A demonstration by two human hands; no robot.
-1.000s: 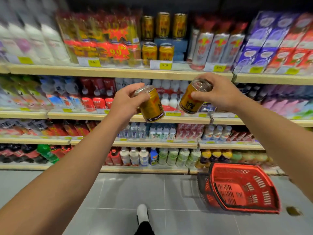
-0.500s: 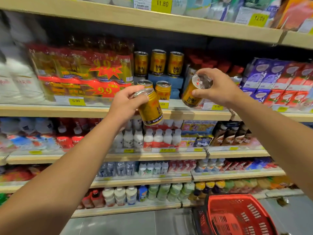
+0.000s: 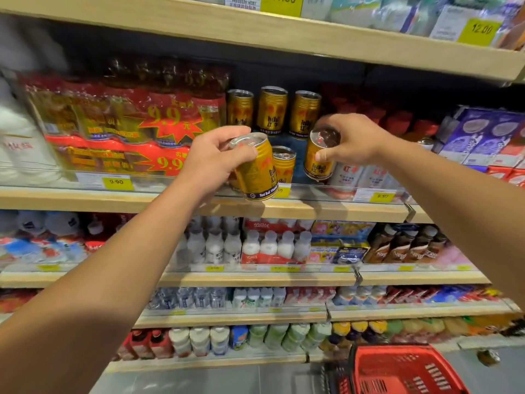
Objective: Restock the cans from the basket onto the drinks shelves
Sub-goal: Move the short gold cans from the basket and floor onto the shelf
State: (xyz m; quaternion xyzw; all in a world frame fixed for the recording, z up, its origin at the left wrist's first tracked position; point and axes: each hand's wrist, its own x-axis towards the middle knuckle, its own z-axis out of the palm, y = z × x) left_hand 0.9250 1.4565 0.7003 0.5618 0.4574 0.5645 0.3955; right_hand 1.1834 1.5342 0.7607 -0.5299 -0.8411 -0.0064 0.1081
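Head view looks at a run of wooden drinks shelves (image 3: 326, 209) crowded with stock. On the shelf at hand level, shrink-wrapped multipacks (image 3: 122, 123) with red star price bursts fill the left side, and purple and red cartons (image 3: 483, 140) stand at the right. Between them, three gold cans (image 3: 272, 110) stand upright in a row at the back on a raised blue base, and one more gold can (image 3: 284, 164) stands lower at the front, just behind the clear shelf lip. White cans with red print (image 3: 352, 174) stand just right of the open spot. Yellow price tags (image 3: 118, 182) line the shelf edge. Lower shelves carry rows of small white bottles (image 3: 267, 247) and brown bottles (image 3: 403, 248). A red basket (image 3: 403, 371) sits on the floor at the lower right; what it holds cannot be made out.

The left hand (image 3: 216, 160) has its fingers curled round the top of a gold can (image 3: 255, 169), which is tilted with its silver lid toward the camera and hangs in front of the shelf edge, partly covering the front can. The right hand (image 3: 352, 140) grips a second gold can (image 3: 319, 159) from above by its rim, fingers wrapped over the lid; this can is nearly upright, over the shelf just right of the front can, and whether its base touches the shelf cannot be told. Both cans are short, gold, with red and dark lettering.
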